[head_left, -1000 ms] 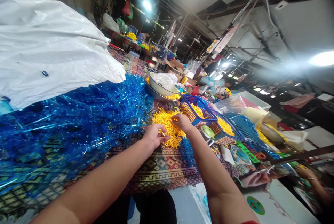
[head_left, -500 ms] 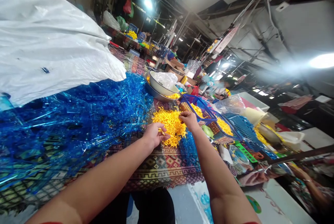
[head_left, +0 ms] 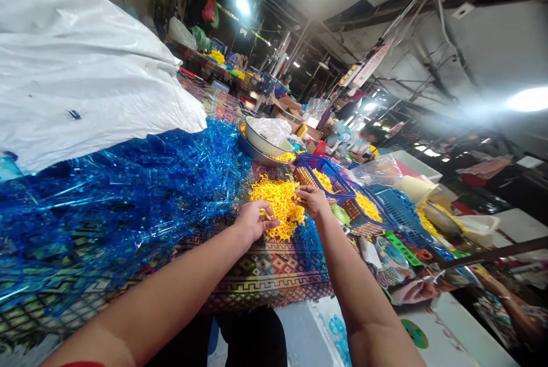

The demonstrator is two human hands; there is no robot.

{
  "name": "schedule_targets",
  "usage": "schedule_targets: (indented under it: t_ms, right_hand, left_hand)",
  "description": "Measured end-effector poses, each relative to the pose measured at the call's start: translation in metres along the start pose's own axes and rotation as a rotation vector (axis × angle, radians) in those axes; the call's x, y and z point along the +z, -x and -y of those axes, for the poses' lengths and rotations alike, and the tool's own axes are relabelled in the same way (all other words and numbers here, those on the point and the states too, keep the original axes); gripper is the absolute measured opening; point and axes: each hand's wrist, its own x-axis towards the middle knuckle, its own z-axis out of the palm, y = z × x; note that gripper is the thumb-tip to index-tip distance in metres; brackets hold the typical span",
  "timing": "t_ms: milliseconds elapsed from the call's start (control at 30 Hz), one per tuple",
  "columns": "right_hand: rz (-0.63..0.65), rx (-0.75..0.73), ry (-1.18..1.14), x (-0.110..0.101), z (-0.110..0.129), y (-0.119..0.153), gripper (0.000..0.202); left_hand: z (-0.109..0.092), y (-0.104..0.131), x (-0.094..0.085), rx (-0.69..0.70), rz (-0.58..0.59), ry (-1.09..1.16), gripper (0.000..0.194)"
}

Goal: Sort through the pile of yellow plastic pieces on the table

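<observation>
A heap of small yellow plastic pieces [head_left: 276, 201] lies on the patterned cloth [head_left: 265, 275] in front of me. At the heap's left edge, my left hand [head_left: 253, 222] is closed with a yellow piece between its fingers. My right hand [head_left: 312, 200] is over the heap's right side, its thumb and fingertips pinched together; whatever they hold is too small to make out. A large pile of clear blue plastic pieces [head_left: 171, 184] spreads to the left, and a smaller blue patch [head_left: 310, 244] lies below my right hand.
Blue baskets [head_left: 338, 189] of yellow pieces stand at the right. Behind the heap sit stacked bowls [head_left: 257, 153] with a plastic bag. A big white sack [head_left: 94, 70] bulges at the left. Another person's arm [head_left: 500, 293] shows at the lower right.
My right hand has shifted slightly down and right, and its fingers now reach toward the heap. The left hand has hardly moved.
</observation>
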Motion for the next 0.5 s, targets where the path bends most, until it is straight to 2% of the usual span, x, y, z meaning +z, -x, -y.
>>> schedule_targets:
  t_ms: [267, 500]
  right_hand:
    - [-0.051, -0.009, -0.1, 0.0054, -0.0054, -0.0002, 0.029]
    - [-0.08, -0.02, -0.161, 0.0022, -0.0081, -0.0017, 0.028]
  left_hand:
    - [0.0009, -0.0021, -0.0004, 0.004, -0.006, 0.007, 0.009]
    - [0.0008, -0.0027, -0.0017, 0.009, 0.007, 0.009, 0.008]
